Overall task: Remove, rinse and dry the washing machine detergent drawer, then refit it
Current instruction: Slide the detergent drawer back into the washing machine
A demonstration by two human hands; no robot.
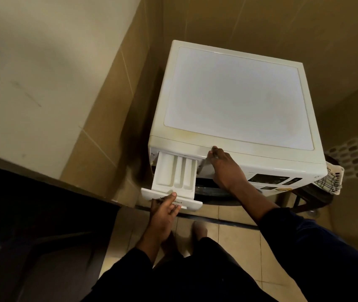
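1. Your left hand [163, 214] grips the front of the drawer [174, 173]: thumb on top of the fascia, fingers curled under it.
2. Your right hand [226, 168] holds nothing. It's laid flat against the front of the washer [236, 94], just right of the slot, with the fingertips at the top seam. Looks like a brace.
3. The drawer is pulled most of the way out and its three compartments are exposed. Its rear end is still in the slot, so it's not free of the washer.
4. Progress, my read: either early in removal or partway through the refit. One frame can't settle which.
5. I see no water or residue in the compartments, but the light's too dim to call it clean or dry.
6. If removing: the release, rinse, dry and refit are all left. If refitting: only the push home is left.
7. A checked cloth [328, 179] hangs by the washer's right corner, possibly for drying.
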